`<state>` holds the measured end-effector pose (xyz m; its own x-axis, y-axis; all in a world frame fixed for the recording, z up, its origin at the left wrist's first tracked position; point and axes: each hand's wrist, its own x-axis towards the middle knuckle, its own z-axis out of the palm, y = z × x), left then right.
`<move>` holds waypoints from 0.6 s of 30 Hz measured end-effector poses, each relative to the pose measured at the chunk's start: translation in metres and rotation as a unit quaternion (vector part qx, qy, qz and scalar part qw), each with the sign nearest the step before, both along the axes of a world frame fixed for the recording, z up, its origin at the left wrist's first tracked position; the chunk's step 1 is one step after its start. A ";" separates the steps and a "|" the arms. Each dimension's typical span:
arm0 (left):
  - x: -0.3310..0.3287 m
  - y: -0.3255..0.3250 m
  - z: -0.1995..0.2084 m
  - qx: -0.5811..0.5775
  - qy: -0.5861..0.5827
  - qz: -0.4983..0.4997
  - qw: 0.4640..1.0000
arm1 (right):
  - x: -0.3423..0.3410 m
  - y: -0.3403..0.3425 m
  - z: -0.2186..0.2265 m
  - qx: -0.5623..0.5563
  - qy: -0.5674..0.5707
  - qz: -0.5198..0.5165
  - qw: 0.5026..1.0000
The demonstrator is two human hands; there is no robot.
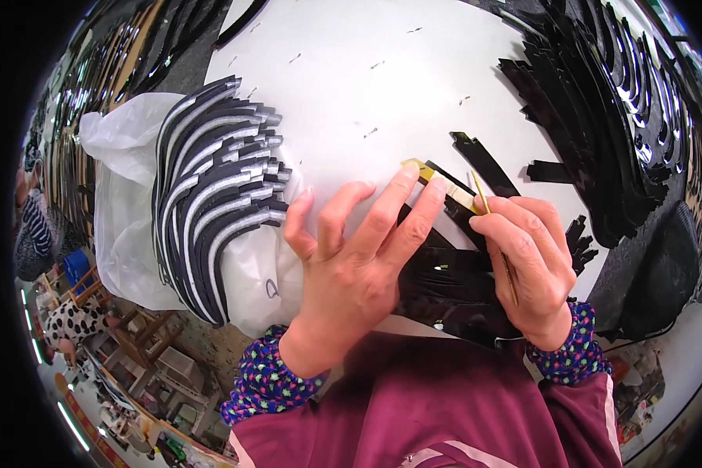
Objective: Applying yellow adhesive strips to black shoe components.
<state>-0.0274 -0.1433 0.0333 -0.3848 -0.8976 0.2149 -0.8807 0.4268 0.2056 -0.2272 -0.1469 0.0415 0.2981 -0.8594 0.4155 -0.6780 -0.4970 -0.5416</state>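
Observation:
My left hand [359, 261] lies with fingers spread, its index and middle fingertips pressing on a small yellow and whitish strip [456, 191] at the middle right of the white board. In my right hand [526, 257] a thin gold pointed stick [481, 189] is pinched between thumb and fingers, its tip up beside the strip. Those right fingers also rest at the strip's near end. Just beyond it lies a flat black strip [485, 164]. More black strips [448, 288] spread between my hands, partly hidden by them.
Curved black-and-white strips [210, 187] are stacked left, on crumpled clear plastic [121, 195]. A big pile of long black pieces [577, 117] covers the right side. Small dark marks dot the white board [327, 70]. A person in spotted clothing [74, 321] appears far left.

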 end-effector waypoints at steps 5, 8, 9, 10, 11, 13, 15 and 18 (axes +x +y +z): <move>0.000 -0.001 0.001 0.004 -0.005 -0.001 1.000 | 0.000 0.001 0.000 -0.002 0.016 -0.003 1.000; 0.002 0.000 -0.001 -0.001 -0.005 -0.003 1.000 | 0.001 0.002 -0.001 -0.004 0.007 -0.008 1.000; 0.002 0.000 -0.002 -0.003 -0.005 -0.004 1.000 | 0.001 0.002 -0.001 -0.005 0.008 -0.006 1.000; 0.002 0.000 -0.003 -0.004 -0.004 -0.002 1.000 | 0.001 0.002 -0.002 -0.005 0.010 -0.008 1.000; 0.002 -0.001 -0.005 -0.010 0.004 -0.002 1.000 | 0.002 0.002 -0.002 -0.009 0.011 -0.010 1.000; 0.003 0.000 -0.007 -0.017 0.012 -0.001 1.000 | 0.002 0.003 -0.002 -0.006 0.011 -0.010 1.000; 0.003 0.002 -0.006 -0.012 0.006 0.001 1.000 | 0.002 0.003 -0.002 -0.008 0.011 -0.009 1.000; 0.003 0.001 -0.008 -0.011 0.011 0.000 1.000 | 0.002 0.002 -0.002 -0.003 0.009 -0.012 1.000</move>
<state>-0.0241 -0.1419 0.0248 -0.3802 -0.8926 0.2424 -0.8757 0.4318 0.2162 -0.2253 -0.1444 0.0391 0.2853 -0.8636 0.4156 -0.6997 -0.4841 -0.5255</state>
